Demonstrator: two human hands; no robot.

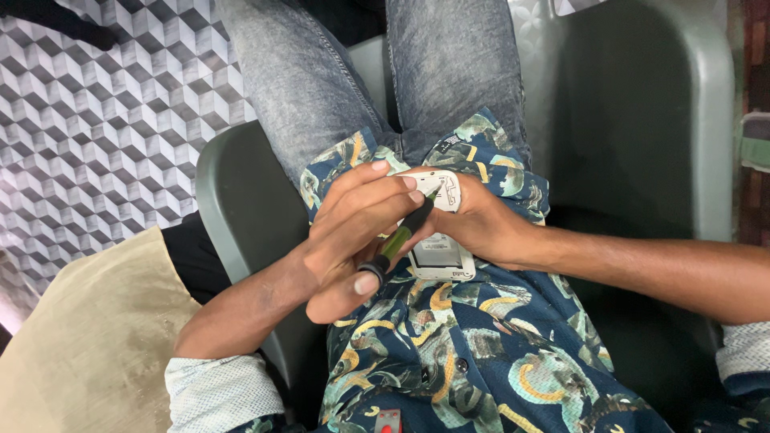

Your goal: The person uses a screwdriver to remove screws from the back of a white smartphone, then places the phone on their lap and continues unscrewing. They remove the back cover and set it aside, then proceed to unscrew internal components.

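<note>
Left hand: closed around a green and black screwdriver, pinched between thumb and fingers, the thumb pressed on its butt end.
Right hand: wrapped from the far side around a small white device, which is gripped steady against the lap.
Screwdriver tip: set at the upper end of the device, just beyond the left fingertips; whether it sits in a screw cannot be told.
Device: held between the 2 hands, just right of the left palm, its back facing up. A pale rectangular recess is seen in the lower half, so the back cover appears to be already off.
Progress: judged as early to middle. The cover looks removed, while the white shell is still in 1 piece, so any fasteners near the top seem left to be worked. No loose screw or detached part is seen near either hand.
Around the hands: a patterned blue shirt lies under them, grey jeans beyond them, and a grey plastic chair sits below the left wrist.
Further out: a beige cushion is seen beside the left forearm.
</note>
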